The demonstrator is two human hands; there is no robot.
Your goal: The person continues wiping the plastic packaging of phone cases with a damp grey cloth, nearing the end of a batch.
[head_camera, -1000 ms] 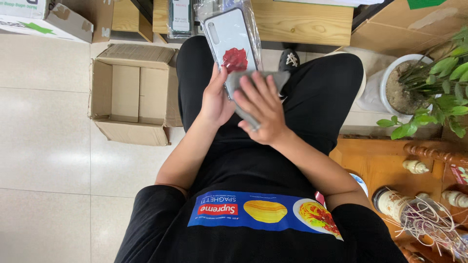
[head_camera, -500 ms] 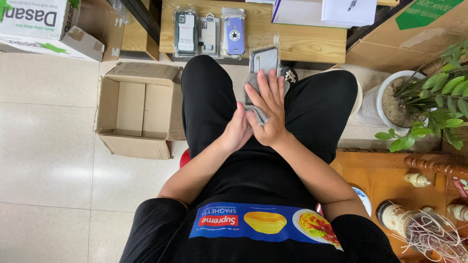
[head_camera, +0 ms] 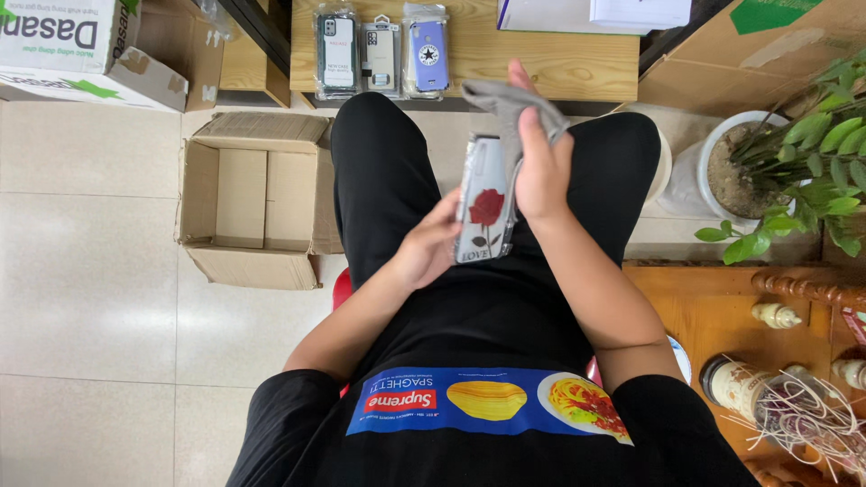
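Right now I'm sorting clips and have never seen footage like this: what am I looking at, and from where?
The camera sits on a seated person's head and looks down at their lap. The left hand holds a clear phone case with a red rose. The right hand grips a grey cloth against it. Ahead, on a wooden shelf, lie three packaged phone cases. An open cardboard box stands on the tiled floor, and a potted plant is to the right.
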